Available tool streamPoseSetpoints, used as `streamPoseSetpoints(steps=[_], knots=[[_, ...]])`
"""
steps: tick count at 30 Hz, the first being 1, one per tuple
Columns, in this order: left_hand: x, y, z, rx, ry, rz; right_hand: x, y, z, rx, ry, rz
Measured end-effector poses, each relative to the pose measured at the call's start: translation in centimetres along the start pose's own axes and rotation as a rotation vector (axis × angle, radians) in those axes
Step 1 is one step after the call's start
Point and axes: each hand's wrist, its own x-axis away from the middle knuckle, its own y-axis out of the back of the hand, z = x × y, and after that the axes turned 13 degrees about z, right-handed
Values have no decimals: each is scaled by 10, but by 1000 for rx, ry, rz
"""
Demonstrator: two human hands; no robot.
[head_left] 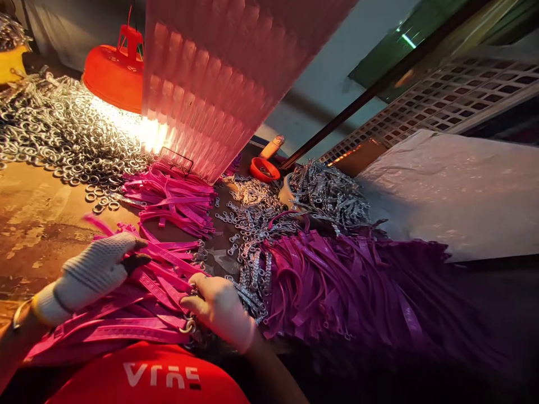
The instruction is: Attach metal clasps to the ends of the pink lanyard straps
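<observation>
My left hand point(95, 275), in a whitish ribbed knit glove with dark fingertips, rests over a heap of pink straps point(147, 325). Its thumb and forefinger stand apart above them, and its other fingers are hidden. Thumb and forefinger of my right hand point(223, 308), in a pale glove, pinch a small metal fitting point(193, 288) at the end of a pink strap; the fingers partly cover it. Just below that hand, a metal ring point(188, 325) hangs at the strap ends. Another bunch of pink straps point(177, 196) lies beyond my hands.
A big heap of metal rings point(71, 129) lies under a lit red lamp point(113, 73). Metal clasps point(256, 235) are strewn mid-table, by a full tub point(286, 193) and an orange bowl point(264, 169). Purple straps point(337, 286) spread rightward. A ribbed pink panel point(219, 84) stands behind.
</observation>
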Motion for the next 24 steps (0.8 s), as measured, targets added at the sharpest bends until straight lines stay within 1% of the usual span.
streamPoseSetpoints(steps=[1,2,3,4,5,6,8,10,13,15,16,18,20,22,24], knots=[[3,3,-4,86,36,-20,3,5,-11,-40,25,18],[6,3,-7,183,88,-19,3,9,-25,-47,17,28],[7,0,-9,310,154,-1,1,12,-42,-15,-42,12],[8,-5,-10,493,226,12,-3,13,-61,61,-148,3],[6,-11,-10,693,290,15,-9,13,-80,157,-263,28],[3,-18,-10,871,335,4,-15,12,-98,188,-298,46],[-7,-31,-8,1161,381,-67,-28,8,-129,229,-323,71],[-19,-41,-8,1375,418,-117,-37,4,-151,244,-322,82],[-29,-52,-8,1647,496,-121,-42,1,-166,244,-329,67],[-29,-60,-8,1708,497,-97,-42,2,-167,225,-333,36],[-28,-63,-7,1714,475,-90,-42,2,-164,210,-331,13],[-26,-69,-5,1688,412,-89,-40,3,-152,171,-314,-42],[-25,-73,-1,1652,374,-86,-37,3,-128,120,-275,-87],[-24,-74,3,1631,367,-20,-32,4,-93,10,-182,-148],[-24,-74,6,1601,354,79,-28,5,-54,-209,7,-293]])
